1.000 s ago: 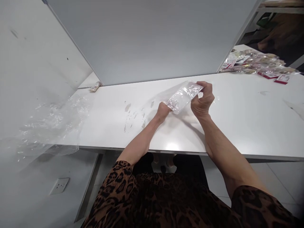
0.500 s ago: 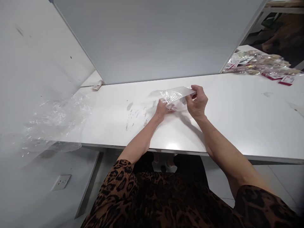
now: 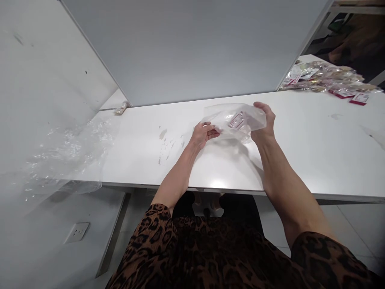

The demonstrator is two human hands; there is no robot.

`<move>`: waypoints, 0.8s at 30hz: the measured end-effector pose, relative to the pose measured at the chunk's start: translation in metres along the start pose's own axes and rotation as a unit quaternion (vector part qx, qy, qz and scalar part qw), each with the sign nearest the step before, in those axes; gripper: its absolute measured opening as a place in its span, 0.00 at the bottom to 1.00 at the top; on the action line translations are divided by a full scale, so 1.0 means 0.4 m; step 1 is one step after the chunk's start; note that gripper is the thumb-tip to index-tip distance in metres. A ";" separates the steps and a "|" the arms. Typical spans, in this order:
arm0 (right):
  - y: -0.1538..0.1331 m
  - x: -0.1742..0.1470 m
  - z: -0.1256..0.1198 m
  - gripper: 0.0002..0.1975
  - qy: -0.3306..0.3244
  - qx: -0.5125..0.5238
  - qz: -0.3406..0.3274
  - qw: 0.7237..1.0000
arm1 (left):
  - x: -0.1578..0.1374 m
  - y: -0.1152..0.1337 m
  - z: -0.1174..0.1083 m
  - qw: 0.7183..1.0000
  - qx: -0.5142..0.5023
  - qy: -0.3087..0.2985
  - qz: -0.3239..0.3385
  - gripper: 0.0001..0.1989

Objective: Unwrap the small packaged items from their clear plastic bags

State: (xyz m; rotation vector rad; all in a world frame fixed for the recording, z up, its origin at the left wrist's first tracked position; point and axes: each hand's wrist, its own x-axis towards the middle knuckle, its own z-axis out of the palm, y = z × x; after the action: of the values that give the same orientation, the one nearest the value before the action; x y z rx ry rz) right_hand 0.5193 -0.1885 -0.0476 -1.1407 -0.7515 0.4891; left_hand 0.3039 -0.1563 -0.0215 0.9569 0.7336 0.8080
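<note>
Between my hands, over the white table (image 3: 144,160), is a clear plastic bag (image 3: 219,113). Inside it or behind its film shows a label card (image 3: 237,120) with a dark red border; the rest of the contents is too blurred to name. My left hand (image 3: 204,134) pinches the bag's left lower side, fingers bent. My right hand (image 3: 264,122) grips the right end, its thumb and fingers closed on the film and partly hidden by it.
Crumpled clear plastic bags (image 3: 69,156) hang over the table's left end. A small wrapped packet (image 3: 121,108) lies by the grey partition (image 3: 198,52). Several packed bags with red-edged labels (image 3: 331,80) are piled at the back right. A power socket (image 3: 77,232) is low on the left.
My right hand has moved right and turned, spreading the bag wider. The red-bordered label now shows through the film. My left hand has shifted slightly left.
</note>
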 end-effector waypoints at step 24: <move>0.041 -0.018 -0.012 0.30 -0.056 -0.211 0.150 0.964 | -0.005 -0.004 -0.024 0.993 0.016 0.106 -0.057 0.17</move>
State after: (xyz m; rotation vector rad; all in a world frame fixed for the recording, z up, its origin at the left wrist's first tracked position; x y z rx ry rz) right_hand 0.5187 -0.1906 -0.0660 -1.6503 -0.8069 0.6720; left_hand 0.2954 -0.1544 -0.0266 0.8568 0.9802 0.8063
